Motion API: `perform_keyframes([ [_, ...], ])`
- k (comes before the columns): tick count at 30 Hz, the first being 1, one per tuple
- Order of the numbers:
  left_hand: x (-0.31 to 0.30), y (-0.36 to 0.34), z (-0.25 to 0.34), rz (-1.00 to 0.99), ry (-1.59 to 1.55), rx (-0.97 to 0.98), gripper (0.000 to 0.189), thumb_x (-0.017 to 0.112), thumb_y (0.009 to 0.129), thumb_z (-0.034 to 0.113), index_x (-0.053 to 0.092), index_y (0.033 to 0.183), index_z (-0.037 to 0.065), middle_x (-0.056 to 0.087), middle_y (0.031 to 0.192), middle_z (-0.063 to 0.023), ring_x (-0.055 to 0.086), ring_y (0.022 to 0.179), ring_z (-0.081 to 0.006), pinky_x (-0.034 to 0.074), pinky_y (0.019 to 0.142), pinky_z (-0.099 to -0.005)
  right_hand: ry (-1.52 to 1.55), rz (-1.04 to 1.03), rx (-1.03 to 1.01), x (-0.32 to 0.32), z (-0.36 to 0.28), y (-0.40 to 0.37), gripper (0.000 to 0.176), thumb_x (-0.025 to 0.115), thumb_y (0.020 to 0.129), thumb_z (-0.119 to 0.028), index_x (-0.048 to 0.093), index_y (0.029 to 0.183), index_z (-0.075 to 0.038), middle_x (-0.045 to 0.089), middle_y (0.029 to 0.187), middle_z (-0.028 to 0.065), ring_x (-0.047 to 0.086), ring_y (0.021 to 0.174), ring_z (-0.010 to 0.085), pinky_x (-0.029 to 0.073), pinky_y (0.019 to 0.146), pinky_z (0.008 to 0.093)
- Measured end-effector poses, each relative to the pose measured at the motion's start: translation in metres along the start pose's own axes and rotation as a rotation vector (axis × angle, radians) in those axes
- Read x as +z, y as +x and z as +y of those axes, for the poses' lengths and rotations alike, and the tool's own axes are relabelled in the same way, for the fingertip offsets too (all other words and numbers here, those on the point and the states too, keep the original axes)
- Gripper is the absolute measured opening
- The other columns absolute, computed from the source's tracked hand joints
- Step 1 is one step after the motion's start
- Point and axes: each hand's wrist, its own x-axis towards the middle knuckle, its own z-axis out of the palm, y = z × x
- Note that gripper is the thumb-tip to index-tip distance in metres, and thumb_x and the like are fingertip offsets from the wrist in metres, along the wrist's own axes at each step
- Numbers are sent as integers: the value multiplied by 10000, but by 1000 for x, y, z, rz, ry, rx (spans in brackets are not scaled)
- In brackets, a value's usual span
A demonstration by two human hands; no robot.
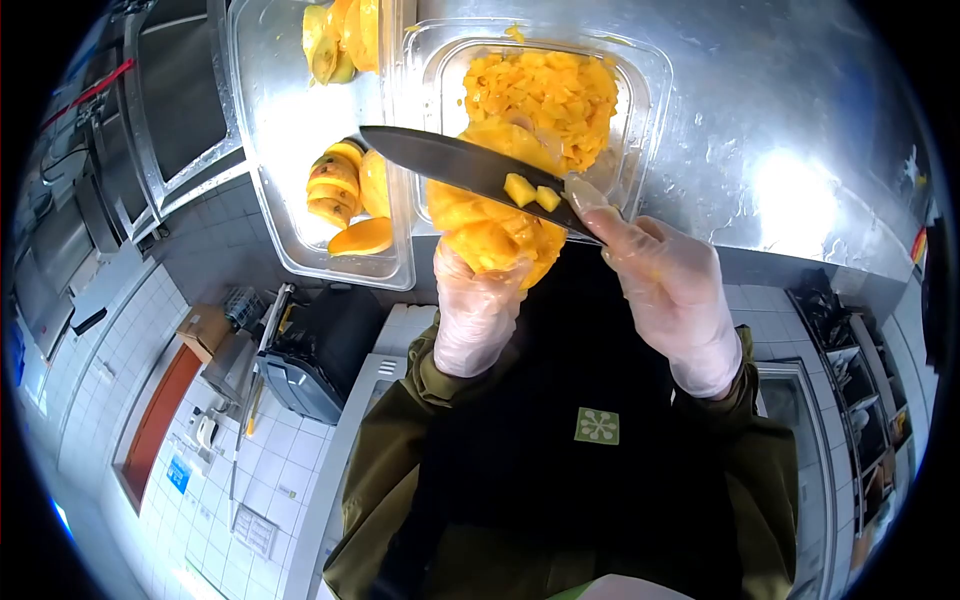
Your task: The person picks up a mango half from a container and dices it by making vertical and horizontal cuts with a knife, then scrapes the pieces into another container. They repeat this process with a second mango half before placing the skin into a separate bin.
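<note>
My right hand, in a clear glove, is closed round the handle of a large dark-bladed knife. Its blade points left across the mango, and two mango cubes stick to the flat near the handle. Under the blade, my gloved left hand grips a peeled mango from below; its flesh looks cut and uneven. Behind the knife, a clear plastic tub holds a heap of diced mango. Part of that tub is hidden by the knife and fruit.
Left of the tub stands another clear container with mango pieces at its near end and more mango at its far end. Both rest on a steel counter. A dark bin is on the floor at left.
</note>
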Motion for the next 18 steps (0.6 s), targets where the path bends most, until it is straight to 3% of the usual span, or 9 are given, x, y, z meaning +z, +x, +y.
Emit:
perform_keyframes([
  [5,-7,-2,-9,-160,-37,121,380,642,777,15,495,1128,19,541,1115,-93,534,1021,-187,436,881,-327,-322,128,-98,6,-9,10,371,559,798,39,591,1140,-101,514,627,70,438,495,119,385,465,243],
  [7,-20,-6,-15,-239,-12,102,382,645,779,21,495,1130,19,535,1135,-102,527,1038,-196,432,888,-328,-394,187,-113,8,-8,16,387,562,795,34,591,1147,-123,513,619,62,442,488,116,389,460,247],
  [8,-30,-4,-14,-252,325,172,363,651,783,41,508,1116,16,538,1128,-113,530,1030,-209,436,882,-325,-398,219,-100,10,-5,19,394,562,795,32,591,1150,-134,517,620,58,446,489,116,393,458,251],
  [9,-18,-6,-8,-185,150,77,357,665,780,82,517,1097,7,543,1116,-122,536,1019,-216,441,874,-337,-403,250,-87,12,-2,22,401,562,794,31,590,1153,-145,521,620,54,451,489,115,396,455,256],
  [12,-14,-7,-1,-115,-143,-8,385,686,779,166,522,1080,-8,545,1106,-135,543,1014,-227,442,877,-366,-231,249,-235,1,11,23,408,543,817,-21,552,1194,-177,593,935,69,483,471,91,420,414,233],
  [14,-17,-2,2,-124,-47,1,461,697,769,222,502,1122,-2,528,1136,-133,520,1053,-233,424,901,-378,-135,106,-156,-6,-1,15,425,576,793,-23,557,1186,-185,659,892,58,536,498,126,458,452,237],
  [17,-27,1,2,-217,71,63,531,698,770,275,479,1174,9,507,1170,-136,487,1103,-245,402,927,-393,-146,-16,-71,-9,-1,7,422,606,775,-32,570,1168,-184,583,690,55,548,508,170,459,470,267],
  [18,-30,1,-1,-257,29,91,525,687,777,253,468,1188,13,502,1181,-135,481,1113,-244,397,934,-392,-171,11,-69,-6,-1,8,409,600,783,-36,575,1163,-186,474,598,55,532,492,184,442,459,286],
])
